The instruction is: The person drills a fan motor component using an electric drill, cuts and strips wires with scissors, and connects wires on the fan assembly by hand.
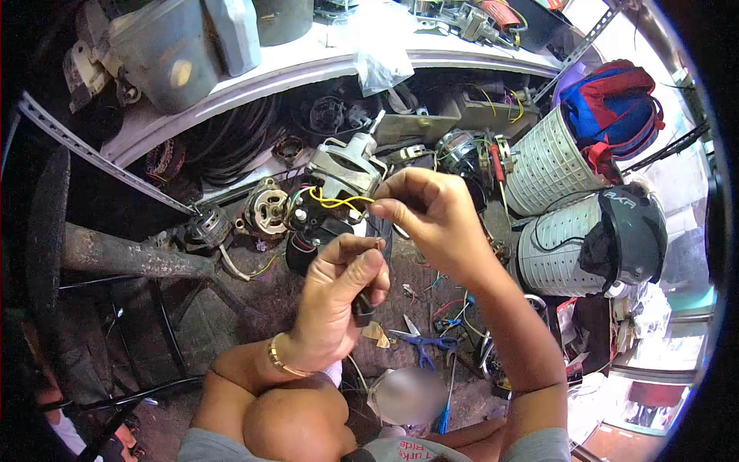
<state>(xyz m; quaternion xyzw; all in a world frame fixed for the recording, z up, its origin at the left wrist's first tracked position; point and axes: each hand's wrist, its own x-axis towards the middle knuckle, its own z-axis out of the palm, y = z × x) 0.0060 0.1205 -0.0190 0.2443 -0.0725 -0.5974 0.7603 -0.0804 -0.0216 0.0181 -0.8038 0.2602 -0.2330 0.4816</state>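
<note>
My right hand (435, 215) pinches a yellow wire (335, 204) between thumb and fingers. That wire runs left to a motor unit with a grey metal housing (346, 165) and a dark lower body. Lower and to the left, my left hand (339, 296) is closed, thumb against the forefinger, with a thin tip showing at the fingertips. A small black object (363, 309) sticks out below its curled fingers; its kind is not clear. Beside the motor unit stands an open motor with a round metal casing (267, 209).
Blue-handled scissors (423, 339) lie open on the floor near a round, pale, blurred object (408, 396). Two perforated white drums (550, 165) stand at right, one topped by a red-and-blue bag (612, 108). A white shelf (308, 65) spans the back. A rusty post (131, 254) juts in at left.
</note>
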